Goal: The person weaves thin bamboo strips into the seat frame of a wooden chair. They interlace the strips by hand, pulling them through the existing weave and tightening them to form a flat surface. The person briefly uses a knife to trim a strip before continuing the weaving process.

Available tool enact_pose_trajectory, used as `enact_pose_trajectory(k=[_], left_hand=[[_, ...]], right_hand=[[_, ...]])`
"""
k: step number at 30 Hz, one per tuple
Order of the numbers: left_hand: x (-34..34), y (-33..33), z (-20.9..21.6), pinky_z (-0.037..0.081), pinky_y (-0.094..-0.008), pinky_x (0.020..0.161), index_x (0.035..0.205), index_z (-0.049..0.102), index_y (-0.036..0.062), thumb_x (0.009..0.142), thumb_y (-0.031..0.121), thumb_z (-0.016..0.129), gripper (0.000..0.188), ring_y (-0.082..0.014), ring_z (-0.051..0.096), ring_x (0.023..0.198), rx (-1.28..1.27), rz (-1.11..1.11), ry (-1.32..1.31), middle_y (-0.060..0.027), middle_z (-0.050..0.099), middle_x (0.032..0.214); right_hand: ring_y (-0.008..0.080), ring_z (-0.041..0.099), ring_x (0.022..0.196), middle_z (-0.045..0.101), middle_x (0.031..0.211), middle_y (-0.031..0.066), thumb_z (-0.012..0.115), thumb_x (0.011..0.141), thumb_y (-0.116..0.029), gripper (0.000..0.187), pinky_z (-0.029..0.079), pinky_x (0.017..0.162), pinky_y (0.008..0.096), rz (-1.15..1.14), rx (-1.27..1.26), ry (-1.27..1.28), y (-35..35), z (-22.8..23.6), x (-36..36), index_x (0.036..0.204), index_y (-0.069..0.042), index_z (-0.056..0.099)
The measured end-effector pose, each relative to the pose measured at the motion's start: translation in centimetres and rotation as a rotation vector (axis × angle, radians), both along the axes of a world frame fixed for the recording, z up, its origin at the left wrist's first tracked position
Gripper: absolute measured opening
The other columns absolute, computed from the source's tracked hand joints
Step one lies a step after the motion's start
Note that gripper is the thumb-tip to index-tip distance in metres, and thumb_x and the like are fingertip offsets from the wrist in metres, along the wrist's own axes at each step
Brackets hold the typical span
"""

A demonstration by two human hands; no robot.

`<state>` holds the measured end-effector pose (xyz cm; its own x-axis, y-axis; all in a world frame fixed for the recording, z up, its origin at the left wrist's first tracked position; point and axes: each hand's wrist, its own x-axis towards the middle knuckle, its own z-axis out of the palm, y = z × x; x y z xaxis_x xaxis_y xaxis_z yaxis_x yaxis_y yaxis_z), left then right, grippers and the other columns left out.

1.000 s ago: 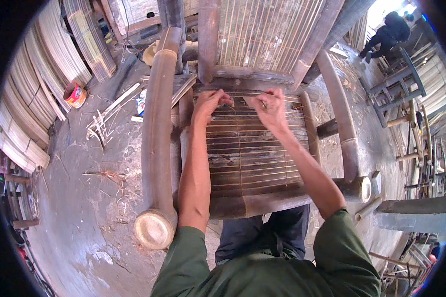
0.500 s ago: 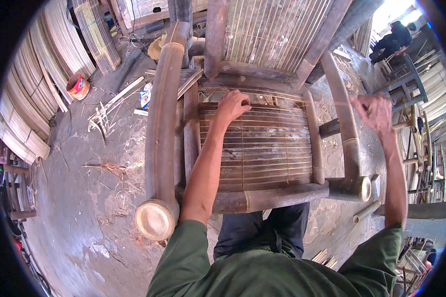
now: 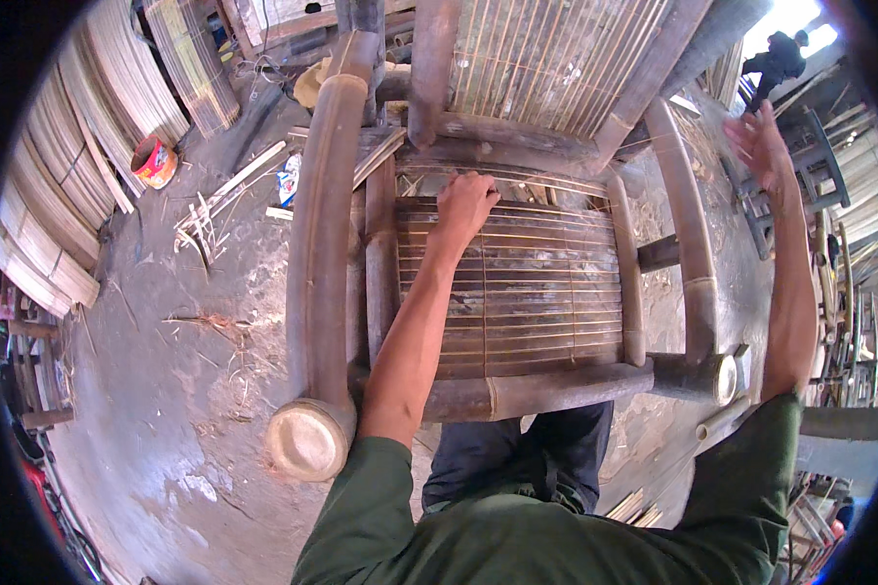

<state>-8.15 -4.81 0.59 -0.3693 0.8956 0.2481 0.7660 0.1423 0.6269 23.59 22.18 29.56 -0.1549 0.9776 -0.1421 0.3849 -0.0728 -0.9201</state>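
Nearest to me are my dark green sleeves (image 3: 366,502) and my dark trousers (image 3: 517,458), which show below the front rail (image 3: 537,394) of the bamboo chair (image 3: 325,234). The chair stands upright on the floor (image 3: 156,390), right in front of me. The left armrest's pale round end (image 3: 308,441) sits beside my left elbow. Across the seat (image 3: 527,312) run dark slats with thin pale lines between them, crossed by two narrow ties (image 3: 484,302) running front to back.

My left hand (image 3: 466,205) is over the seat's rear edge, left of the middle. Its grip is drawn together, fingers curled; I cannot tell what, if anything, is pinched in it. My right hand (image 3: 759,146) is raised well out past the right armrest (image 3: 688,244), fingers apart; whether a strand lies in that grip I cannot tell.

Behind the seat, the slatted backrest (image 3: 546,73) rises between two thick posts. On the floor left of the chair lie loose pale sticks (image 3: 205,229), and farther off stands a red and yellow bucket (image 3: 154,163), near long stacks of slats (image 3: 122,97) at the floor's left edge. Far off at the upper right is a person in dark clothing (image 3: 776,60).
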Motion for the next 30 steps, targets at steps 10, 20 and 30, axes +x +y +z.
enact_pose_trajectory(k=[10, 20, 30], left_hand=[[0.4, 0.5, -0.2, 0.05, -0.0469, 0.073, 0.082, 0.066, 0.0075, 0.085, 0.027, 0.064, 0.02, -0.0356, 0.063, 0.083, 0.083, 0.071, -0.026, -0.0144, 0.066, 0.083], [-3.1, 0.3, 0.9, 0.047, -0.0462, 0.061, 0.076, 0.059, 0.0031, 0.089, 0.023, 0.058, 0.024, -0.0394, 0.06, 0.074, 0.372, 0.202, 0.021, -0.0164, 0.061, 0.075], [-2.3, -0.4, 0.5, 0.046, -0.0524, 0.071, 0.077, 0.062, 0.0074, 0.087, 0.025, 0.059, 0.021, -0.0342, 0.063, 0.084, 0.121, 0.217, -0.067, -0.0088, 0.066, 0.089]], right_hand=[[0.0309, 0.066, 0.091, 0.067, 0.097, 0.0203, 0.049, 0.097, -0.041, 0.045, 0.049, 0.081, 0.0374, 0.067, 0.97, -1.322, -4.3, 9.6, 5.6, 0.117, -0.003, 0.062], [0.0166, 0.064, 0.074, 0.069, 0.086, 0.0103, 0.061, 0.089, -0.04, 0.045, 0.051, 0.072, 0.0319, 0.875, 0.132, -0.41, -15.2, -18.3, -12.8, 0.116, -0.004, 0.063], [0.0269, 0.064, 0.075, 0.066, 0.082, 0.0144, 0.049, 0.093, -0.021, 0.023, 0.05, 0.069, 0.0345, 0.503, 0.403, -0.3, -18.9, -25.6, -22.7, 0.087, -0.004, 0.064]])
